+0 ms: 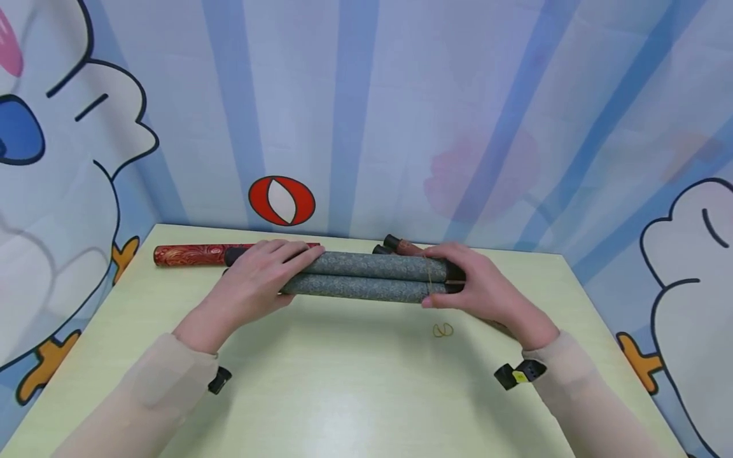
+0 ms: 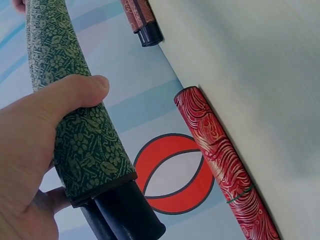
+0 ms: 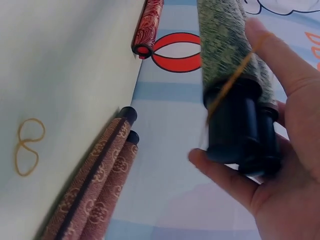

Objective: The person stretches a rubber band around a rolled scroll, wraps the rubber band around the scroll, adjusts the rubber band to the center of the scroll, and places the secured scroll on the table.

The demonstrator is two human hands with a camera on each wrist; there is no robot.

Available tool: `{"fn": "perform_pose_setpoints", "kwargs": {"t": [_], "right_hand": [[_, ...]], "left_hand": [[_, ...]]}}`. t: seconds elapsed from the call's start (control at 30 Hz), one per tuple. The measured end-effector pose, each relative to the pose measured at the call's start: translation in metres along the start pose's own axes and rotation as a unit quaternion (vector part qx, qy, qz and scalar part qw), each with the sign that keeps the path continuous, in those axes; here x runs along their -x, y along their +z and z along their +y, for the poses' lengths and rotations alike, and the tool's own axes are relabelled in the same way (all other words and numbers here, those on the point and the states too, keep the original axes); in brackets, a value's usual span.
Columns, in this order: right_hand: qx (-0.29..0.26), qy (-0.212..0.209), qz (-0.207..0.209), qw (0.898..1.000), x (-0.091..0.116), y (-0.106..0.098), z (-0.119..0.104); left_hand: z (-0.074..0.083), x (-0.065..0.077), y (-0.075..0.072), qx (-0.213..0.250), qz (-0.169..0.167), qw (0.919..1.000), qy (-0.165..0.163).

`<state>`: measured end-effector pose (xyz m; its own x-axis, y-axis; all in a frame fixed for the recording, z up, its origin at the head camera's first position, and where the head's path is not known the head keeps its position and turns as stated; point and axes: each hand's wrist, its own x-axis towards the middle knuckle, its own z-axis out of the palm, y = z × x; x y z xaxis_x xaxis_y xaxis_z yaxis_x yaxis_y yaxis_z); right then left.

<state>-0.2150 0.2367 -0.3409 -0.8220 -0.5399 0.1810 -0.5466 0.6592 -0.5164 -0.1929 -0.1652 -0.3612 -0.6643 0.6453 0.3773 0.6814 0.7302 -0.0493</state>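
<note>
Two grey-green, floral-patterned rolled scrolls (image 1: 366, 265) lie side by side, held above the pale table (image 1: 355, 388); take them as the centre of the dial. The left hand (image 1: 258, 273) is clamped round their nine o'clock end, thumb across the pattern, with black rod ends jutting past it. The right hand (image 1: 483, 283) grips the three o'clock end between thumb and fingers, where a yellowish elastic band (image 3: 231, 82) stretches from the thumb across the black rod ends.

On the table at nine o'clock lies a red, swirl-patterned rolled scroll (image 1: 191, 255), partly behind the left hand; it bears a small pale oval mark, too small to read, and a thin green band (image 2: 241, 194). Two brown medallion-patterned rolled scrolls (image 3: 112, 187) show their black ends between one and two o'clock. A loose elastic band (image 3: 25, 141), twisted into a figure eight, lies at four o'clock. The right wrist camera (image 1: 506, 376) carries a yellow patch, its detail unreadable.
</note>
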Motion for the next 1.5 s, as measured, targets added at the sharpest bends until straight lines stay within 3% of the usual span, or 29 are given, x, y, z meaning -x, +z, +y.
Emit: {"fn": "perform_pose_setpoints", "kwargs": {"t": [0.23, 0.43, 0.67, 0.83, 0.93, 1.17, 1.37, 1.5], "right_hand": [[0.054, 0.002, -0.029, 0.998, -0.002, -0.011, -0.008], [0.058, 0.021, -0.045, 0.997, -0.005, -0.018, -0.011], [0.052, -0.013, -0.057, 0.997, -0.015, -0.019, -0.014], [0.051, -0.019, -0.079, 0.995, -0.016, -0.013, -0.026], [0.099, -0.052, -0.075, 0.991, -0.017, -0.010, -0.034], [0.204, -0.122, -0.063, 0.969, -0.022, 0.000, -0.049], [0.177, -0.131, -0.071, 0.973, -0.025, 0.004, -0.057], [0.179, -0.116, -0.063, 0.975, -0.022, 0.001, -0.055]], "left_hand": [[0.002, -0.001, -0.003, -0.009, -0.006, 0.9999, -0.001], [0.003, -0.001, -0.004, -0.015, 0.001, 0.9999, 0.005], [0.006, -0.001, -0.004, -0.033, 0.005, 0.9990, 0.029], [0.007, -0.003, -0.004, -0.031, -0.001, 0.9992, 0.025], [0.008, -0.003, -0.004, -0.027, -0.006, 0.9994, 0.021], [0.009, 0.000, -0.003, -0.004, -0.013, 0.9998, 0.011], [0.011, 0.001, -0.001, 0.032, -0.025, 0.9992, -0.006], [0.011, 0.002, -0.002, 0.034, -0.016, 0.9993, -0.006]]}}
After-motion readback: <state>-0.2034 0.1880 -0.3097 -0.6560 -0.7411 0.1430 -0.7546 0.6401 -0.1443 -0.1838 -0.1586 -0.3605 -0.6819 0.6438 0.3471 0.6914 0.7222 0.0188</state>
